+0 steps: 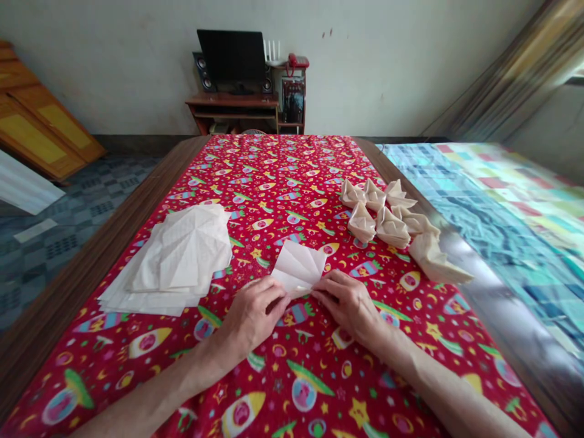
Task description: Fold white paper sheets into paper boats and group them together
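Paper with radiating creases pinched between left hand and right hand.

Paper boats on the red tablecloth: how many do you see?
7 paper boats, on the right of the red tablecloth: three at back, three in middle, one larger in front. Others may be hidden.

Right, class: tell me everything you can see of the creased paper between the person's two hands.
The creased paper is a pale cream sheet, roughly square with straight edges, turned so one corner points away from the person. Fold lines fan across it from its near edge. Its near end sits between the left hand and right hand, whose fingers touch it, and its far part lies on the red rocket-print tablecloth.
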Available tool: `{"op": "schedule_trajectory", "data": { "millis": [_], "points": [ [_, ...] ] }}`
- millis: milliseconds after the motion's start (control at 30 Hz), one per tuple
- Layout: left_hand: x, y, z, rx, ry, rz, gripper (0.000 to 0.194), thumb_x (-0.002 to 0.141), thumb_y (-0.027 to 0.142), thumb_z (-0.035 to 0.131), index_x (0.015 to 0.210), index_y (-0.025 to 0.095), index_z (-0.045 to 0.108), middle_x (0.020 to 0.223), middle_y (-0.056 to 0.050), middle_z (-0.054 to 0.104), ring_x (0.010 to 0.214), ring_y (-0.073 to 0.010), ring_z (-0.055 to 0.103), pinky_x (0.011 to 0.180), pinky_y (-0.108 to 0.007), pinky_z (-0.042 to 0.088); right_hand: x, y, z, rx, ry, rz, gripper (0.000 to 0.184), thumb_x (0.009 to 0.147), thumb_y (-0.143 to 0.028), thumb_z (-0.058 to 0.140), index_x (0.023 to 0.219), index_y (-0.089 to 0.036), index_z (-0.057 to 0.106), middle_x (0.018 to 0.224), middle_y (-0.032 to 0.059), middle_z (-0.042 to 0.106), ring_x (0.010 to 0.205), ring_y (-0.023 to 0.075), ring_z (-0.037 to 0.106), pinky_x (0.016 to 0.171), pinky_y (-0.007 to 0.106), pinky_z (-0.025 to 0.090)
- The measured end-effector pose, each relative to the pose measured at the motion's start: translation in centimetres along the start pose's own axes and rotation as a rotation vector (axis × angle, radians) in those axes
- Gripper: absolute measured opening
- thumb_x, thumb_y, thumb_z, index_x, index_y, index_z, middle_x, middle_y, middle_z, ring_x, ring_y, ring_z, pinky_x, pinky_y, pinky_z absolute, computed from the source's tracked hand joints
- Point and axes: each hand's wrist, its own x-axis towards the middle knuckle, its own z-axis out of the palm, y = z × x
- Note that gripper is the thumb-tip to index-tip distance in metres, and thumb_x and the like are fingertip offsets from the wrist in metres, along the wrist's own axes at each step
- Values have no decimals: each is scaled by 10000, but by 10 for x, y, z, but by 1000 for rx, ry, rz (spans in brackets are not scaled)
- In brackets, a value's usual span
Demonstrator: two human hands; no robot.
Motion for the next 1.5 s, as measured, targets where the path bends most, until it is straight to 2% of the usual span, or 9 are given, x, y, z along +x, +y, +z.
{"op": "schedule_trajectory", "data": {
  "millis": [167, 367, 467, 867, 1167, 1233, 1333, 1400, 1500],
  "points": [
    [3, 0, 0, -83, -46, -134, 176, 861, 141, 523, 689, 170, 501, 723, 5, 501, 628, -100, 511, 589, -212, 411, 1, -4, -3, -44, 44, 28, 164, 923, -237, 497, 845, -175, 628, 751, 25, 587, 678, 124, 533, 619, 233, 430],
    [7, -2, -1, -112, -69, -175, 144, 860, 141, 502, 721, 175, 493, 744, 13, 477, 580, -81, 470, 556, -203, 387, -7, -13, -8, -238, -75, -271, 279, 942, -156, 390, 1152, -141, 573, 817, 60, 599, 706, 156, 512, 584, 273, 431],
    [9, -1, -2, -102, -69, -175, 176, 848, 131, 504, 680, 179, 477, 720, 21, 465, 561, -76, 453, 540, -199, 376, -7, -16, -9, -317, -74, -331, 333, 925, -134, 385, 1224, -96, 526, 789, 67, 590, 679, 172, 500, 549, 294, 429],
    [11, -2, -3, -121, -56, -173, 202, 817, 131, 537, 634, 175, 465, 680, 33, 447, 531, -67, 442, 516, -196, 363, -8, -16, -7, -411, -170, -239, 366, 882, -127, 453, 1241, -88, 515, 821, 77, 582, 718, 187, 503, 563, 301, 428],
    [10, -5, -2, -73, -91, -164, 185, 815, 126, 550, 658, 181, 469, 705, 25, 474, 529, -76, 460, 503, -201, 400, -9, -12, -4, -379, -165, -213, 344, 891, -124, 455, 1226, -120, 534, 799, 58, 567, 691, 167, 501, 559, 282, 418],
    [10, -4, -2, -31, -41, -162, 55, 823, 144, 549, 859, 184, 539, 844, -13, 539, 645, -110, 549, 571, -220, 472, -9, -12, -4, -375, -157, -214, 339, 897, -125, 444, 1224, -121, 533, 794, 58, 567, 685, 165, 500, 558, 280, 415],
    [10, 0, -5, 107, -44, -59, 389, 867, 153, 512, 1250, 202, 460, 1238, -94, 515, 1023, -194, 574, 827, -303, 519, -8, -13, -5, -369, -155, -216, 322, 903, -125, 429, 1205, -119, 541, 792, 59, 561, 678, 163, 491, 560, 282, 410],
    [10, 2, -8, 208, -147, 87, 419, 902, 134, 464, 1309, 232, 445, 1386, -61, 448, 1193, -219, 486, 977, -366, 456, -7, -14, -6, -363, -165, -208, 305, 906, -125, 424, 1184, -125, 550, 793, 57, 555, 677, 161, 484, 566, 281, 404],
    [9, 3, -10, 279, -273, 260, 418, 919, 89, 389, 1312, 208, 468, 1409, -13, 458, 1320, -218, 366, 1096, -421, 339, -6, -15, -6, -354, -180, -195, 278, 906, -123, 422, 1145, -130, 564, 790, 53, 543, 674, 158, 472, 571, 279, 389]
  ]
}}
